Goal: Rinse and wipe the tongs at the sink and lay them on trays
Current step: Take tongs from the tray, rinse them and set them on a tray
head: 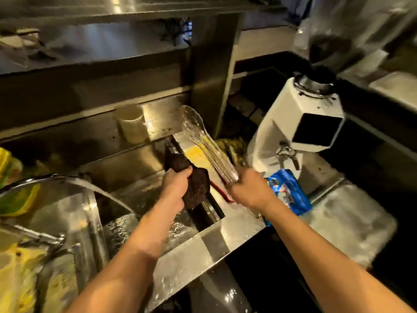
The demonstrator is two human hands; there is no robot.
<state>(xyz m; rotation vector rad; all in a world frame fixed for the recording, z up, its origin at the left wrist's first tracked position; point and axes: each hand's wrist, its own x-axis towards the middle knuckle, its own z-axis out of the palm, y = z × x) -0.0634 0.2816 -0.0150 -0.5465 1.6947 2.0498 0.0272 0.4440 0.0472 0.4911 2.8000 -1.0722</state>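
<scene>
1. The right hand (247,190) clamps its fingers round the handle end of the clear plastic tongs (204,141), which point up and away over the sink's right rim, above the counter.
2. The left hand (174,190) grips a dark cloth (195,186) over the sink (144,199), near the tongs but not touching them.
3. Water runs from the tap (45,180) into the basin. Wet plastic could likely slip from the grip while being wiped.
4. The tong tips rise close to the steel upright (212,71); a swing could knock it.
5. A white grinder (309,132) and blue packet (288,193) crowd the right counter. Open room lies over the basin; no trays are visible.
</scene>
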